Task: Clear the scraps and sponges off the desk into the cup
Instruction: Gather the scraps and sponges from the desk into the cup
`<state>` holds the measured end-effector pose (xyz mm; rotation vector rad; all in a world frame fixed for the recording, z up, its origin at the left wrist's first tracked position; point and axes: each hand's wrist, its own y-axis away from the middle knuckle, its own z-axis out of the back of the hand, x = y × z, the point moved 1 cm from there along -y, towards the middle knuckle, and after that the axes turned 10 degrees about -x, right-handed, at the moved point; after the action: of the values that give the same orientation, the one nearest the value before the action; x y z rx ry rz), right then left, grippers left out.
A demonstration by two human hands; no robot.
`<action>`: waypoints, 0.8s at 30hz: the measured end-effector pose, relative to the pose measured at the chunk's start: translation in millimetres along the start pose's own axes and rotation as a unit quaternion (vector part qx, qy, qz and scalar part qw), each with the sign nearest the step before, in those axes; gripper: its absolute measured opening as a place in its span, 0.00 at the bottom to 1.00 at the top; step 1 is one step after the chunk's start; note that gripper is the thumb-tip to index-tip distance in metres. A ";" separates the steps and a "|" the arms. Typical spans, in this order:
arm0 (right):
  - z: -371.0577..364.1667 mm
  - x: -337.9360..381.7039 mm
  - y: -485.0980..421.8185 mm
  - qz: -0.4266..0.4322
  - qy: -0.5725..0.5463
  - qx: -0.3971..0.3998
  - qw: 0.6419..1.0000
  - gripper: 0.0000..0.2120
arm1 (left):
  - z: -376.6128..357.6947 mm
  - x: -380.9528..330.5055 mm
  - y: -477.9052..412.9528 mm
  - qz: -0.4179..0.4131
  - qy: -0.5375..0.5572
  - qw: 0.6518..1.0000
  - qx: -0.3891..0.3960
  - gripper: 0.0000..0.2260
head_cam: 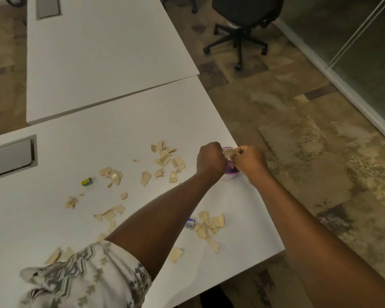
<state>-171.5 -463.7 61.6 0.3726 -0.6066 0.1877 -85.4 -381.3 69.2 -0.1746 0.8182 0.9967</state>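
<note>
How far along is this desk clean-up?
Hardly begun, it seems; the cup's inside is hidden. In hand: the right hand pinches a bunch of scraps over the cup at the desk edge, the left hand curled beside it, its grip hidden. Left: many loose scraps across the desk, plus a yellow sponge and a blue sponge.
</note>
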 end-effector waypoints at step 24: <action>26.5 -4.6 12.5 0.044 -0.065 0.003 0.997 0.09 | -3.8 -6.0 -1.0 -0.103 -0.043 0.994 0.007 0.09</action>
<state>-192.4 -463.0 82.6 0.3658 -0.7513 0.2514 -88.3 -387.7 70.4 -0.1996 0.7133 0.7995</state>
